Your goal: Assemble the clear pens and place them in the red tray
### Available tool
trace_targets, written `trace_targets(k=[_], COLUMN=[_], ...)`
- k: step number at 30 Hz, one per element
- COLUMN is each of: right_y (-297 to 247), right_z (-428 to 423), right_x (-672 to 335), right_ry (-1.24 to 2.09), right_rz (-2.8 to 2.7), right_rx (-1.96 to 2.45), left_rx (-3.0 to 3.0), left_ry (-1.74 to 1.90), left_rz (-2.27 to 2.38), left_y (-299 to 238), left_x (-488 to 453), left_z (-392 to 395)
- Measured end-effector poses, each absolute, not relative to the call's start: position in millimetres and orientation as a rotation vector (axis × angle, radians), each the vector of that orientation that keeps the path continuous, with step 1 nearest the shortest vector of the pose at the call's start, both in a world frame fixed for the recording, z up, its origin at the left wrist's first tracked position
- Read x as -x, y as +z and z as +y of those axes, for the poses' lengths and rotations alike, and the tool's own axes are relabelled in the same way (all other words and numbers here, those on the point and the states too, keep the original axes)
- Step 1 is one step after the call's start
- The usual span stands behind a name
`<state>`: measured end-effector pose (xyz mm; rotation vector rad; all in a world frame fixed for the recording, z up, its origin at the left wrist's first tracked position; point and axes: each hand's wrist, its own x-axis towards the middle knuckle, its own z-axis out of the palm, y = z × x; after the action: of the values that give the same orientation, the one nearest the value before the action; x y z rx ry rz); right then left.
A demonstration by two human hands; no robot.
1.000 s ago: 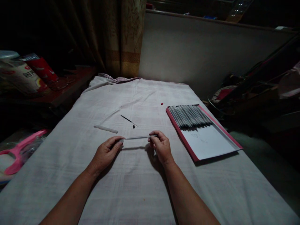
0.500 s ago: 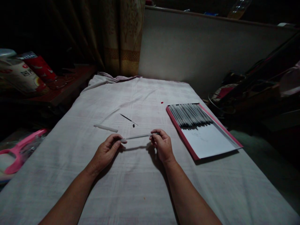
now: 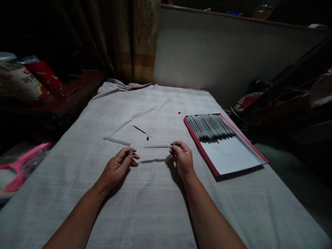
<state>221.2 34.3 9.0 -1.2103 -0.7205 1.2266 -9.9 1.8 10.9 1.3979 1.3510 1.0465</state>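
Between the fingertips of my left hand (image 3: 121, 162) is a small grey pen cap (image 3: 130, 152). My right hand (image 3: 182, 158) pinches a slim clear pen (image 3: 158, 146) by one end, its other end pointing left toward the cap. A gap separates pen and cap. Beyond the hands lie a dark ink refill (image 3: 142, 131), a tiny black plug (image 3: 147, 138) and a translucent empty-looking pen barrel (image 3: 116, 140). To the right, a shallow box with a pink rim (image 3: 202, 152) holds a row of clear pens (image 3: 211, 126) with black ends.
A small red piece (image 3: 179, 112) lies on the pale checked cloth (image 3: 140, 207), left of the box's far corner. Pink-handled scissors or a similar pink object (image 3: 19, 169) sit at the left edge. Packages (image 3: 28, 83) stand on a dark side table.
The pen and the cap, joined or touching before, are now apart. My right hand has shifted slightly right and up with the pen; my left hand keeps the cap.
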Motion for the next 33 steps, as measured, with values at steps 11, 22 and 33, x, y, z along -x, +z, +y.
trace_targets(k=[11,22,33], right_y=[14.9,13.6,16.7], right_z=[27.0,22.6,21.1], right_x=[-209.9,-206.5,-205.2], right_ry=[1.304,1.321,1.301], right_rz=[-0.823,-0.916,-0.904], right_rx=[1.192,1.189,1.191], left_rx=[-0.807,-0.533,-0.677], left_ry=[1.366,1.438,1.369], left_rz=[1.319,1.274,1.265], left_y=[16.0,21.5,16.0], left_x=[6.5,8.6,3.8], left_z=[9.6,14.5,10.8])
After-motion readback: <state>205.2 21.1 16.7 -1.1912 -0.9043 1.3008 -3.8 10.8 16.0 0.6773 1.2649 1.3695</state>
